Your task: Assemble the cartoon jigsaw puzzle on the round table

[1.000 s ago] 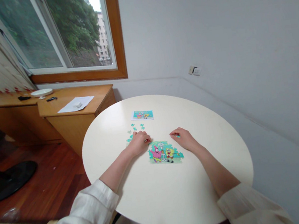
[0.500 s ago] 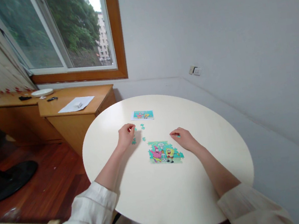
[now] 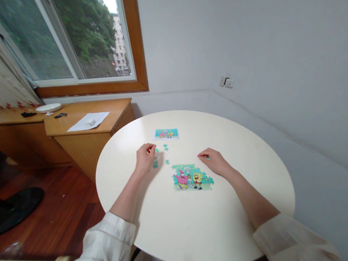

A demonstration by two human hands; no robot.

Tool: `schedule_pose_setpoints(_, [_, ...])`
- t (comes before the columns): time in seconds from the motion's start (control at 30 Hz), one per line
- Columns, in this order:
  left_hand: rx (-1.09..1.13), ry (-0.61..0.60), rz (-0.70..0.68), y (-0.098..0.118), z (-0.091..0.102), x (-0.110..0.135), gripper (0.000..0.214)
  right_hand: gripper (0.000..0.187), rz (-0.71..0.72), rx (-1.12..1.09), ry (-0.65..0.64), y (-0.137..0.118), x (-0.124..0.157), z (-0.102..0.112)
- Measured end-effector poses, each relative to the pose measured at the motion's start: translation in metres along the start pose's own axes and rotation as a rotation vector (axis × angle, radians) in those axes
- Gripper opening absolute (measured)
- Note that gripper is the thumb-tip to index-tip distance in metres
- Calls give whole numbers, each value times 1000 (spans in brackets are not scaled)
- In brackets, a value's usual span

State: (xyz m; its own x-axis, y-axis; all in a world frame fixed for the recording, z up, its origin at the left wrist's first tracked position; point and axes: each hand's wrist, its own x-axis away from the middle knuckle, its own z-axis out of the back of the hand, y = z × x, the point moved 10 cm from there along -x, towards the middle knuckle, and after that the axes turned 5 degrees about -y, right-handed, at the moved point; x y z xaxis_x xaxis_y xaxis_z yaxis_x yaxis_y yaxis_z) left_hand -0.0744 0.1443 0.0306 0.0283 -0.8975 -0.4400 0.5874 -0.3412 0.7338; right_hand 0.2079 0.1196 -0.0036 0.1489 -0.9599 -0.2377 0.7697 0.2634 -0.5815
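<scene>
A partly joined cartoon jigsaw puzzle (image 3: 192,178) lies in the middle of the round cream table (image 3: 192,236). My left hand (image 3: 144,157) is curled over several loose teal puzzle pieces (image 3: 164,147) left of the puzzle, its fingertips pinched together; whether a piece is between them is too small to see. My right hand (image 3: 214,161) rests at the puzzle's upper right corner, fingers bent, fingertips on a teal piece at the edge. A small reference picture (image 3: 166,133) lies farther back on the table.
A wooden desk (image 3: 90,135) stands to the left under the window, with a sheet of paper (image 3: 87,121), a white plate (image 3: 48,108) and small dark items on it. A black chair base (image 3: 8,210) sits on the wooden floor. A wall socket (image 3: 227,82) is behind the table.
My left hand left the puzzle's upper left edge and moved back and left to the loose pieces, where its fingers pinched together. My right hand stayed put.
</scene>
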Motion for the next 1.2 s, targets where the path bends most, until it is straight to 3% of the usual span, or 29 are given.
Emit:
schedule_pose_setpoints(0.1, [111,104,39,-10,16,-3,20,17,12,9,19,0,0,2])
schedule_pose_setpoints(0.2, [244,197,151,-33,30,-6,20,18,29,6,55,1,0,5])
schedule_pose_setpoints(0.4, [396,299,265,-60,45,-5,18,19,28,-15,149,7,1,16])
schedule_pose_setpoints(0.63, [438,375,303,-65,53,-2,19,22,-32,-11,299,15,5,39])
schedule_pose_setpoints(0.87, [477,398,337,-65,54,1,19,25,24,-17,386,9,9,50])
schedule_pose_setpoints(1.03, [507,403,331,-64,54,2,17,32,10,-24,364,16,7,47])
schedule_pose_setpoints(1.2, [476,451,323,-62,60,3,17,28,-60,-10,238,32,1,32])
